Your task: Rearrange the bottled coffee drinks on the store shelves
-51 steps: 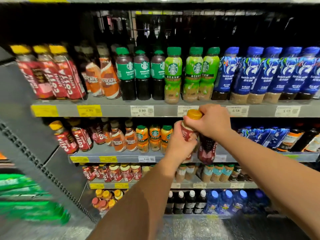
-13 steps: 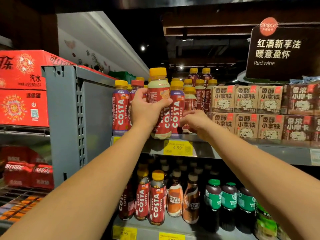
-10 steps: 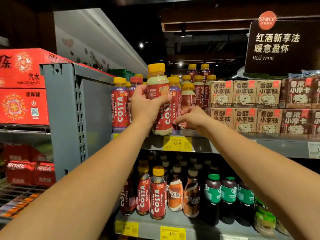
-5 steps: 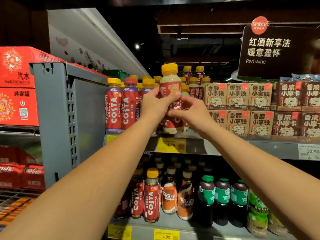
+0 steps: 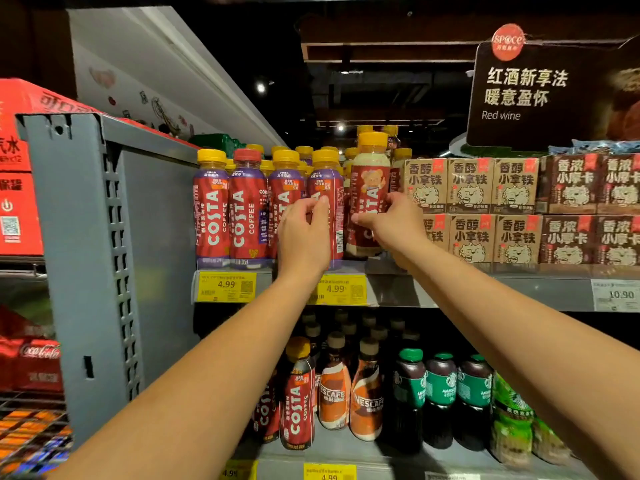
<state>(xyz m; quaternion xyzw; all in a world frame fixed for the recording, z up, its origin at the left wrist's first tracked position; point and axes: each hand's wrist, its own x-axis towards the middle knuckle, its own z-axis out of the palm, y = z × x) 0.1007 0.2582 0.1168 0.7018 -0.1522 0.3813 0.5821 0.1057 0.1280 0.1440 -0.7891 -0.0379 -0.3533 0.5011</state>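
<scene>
A cream Costa bottle (image 5: 370, 181) with a yellow cap and a bear on its label stands on the top shelf (image 5: 450, 289), and my right hand (image 5: 389, 225) is wrapped around its lower half. Left of it runs a row of purple-and-red Costa bottles (image 5: 212, 209), one with a red cap (image 5: 247, 157). My left hand (image 5: 304, 237) covers the third and fourth of them. Its fingertips close on the fourth purple Costa bottle (image 5: 327, 188), right beside the cream one. More yellow-capped bottles stand behind the row, partly hidden.
Brown latte cartons (image 5: 471, 209) are stacked just right of the cream bottle. The shelf below holds Costa (image 5: 298, 400), Nescafe (image 5: 367, 400) and green-capped Starbucks bottles (image 5: 441, 393). A grey side panel (image 5: 90, 258) closes the shelf on the left, with red Coca-Cola cases (image 5: 20, 188) beyond. A red wine sign (image 5: 540, 95) hangs above.
The cream bottle has moved right along the top shelf and now stands at the row's right end. My left hand let go of it and shifted to the neighbouring purple bottle; my right hand took hold.
</scene>
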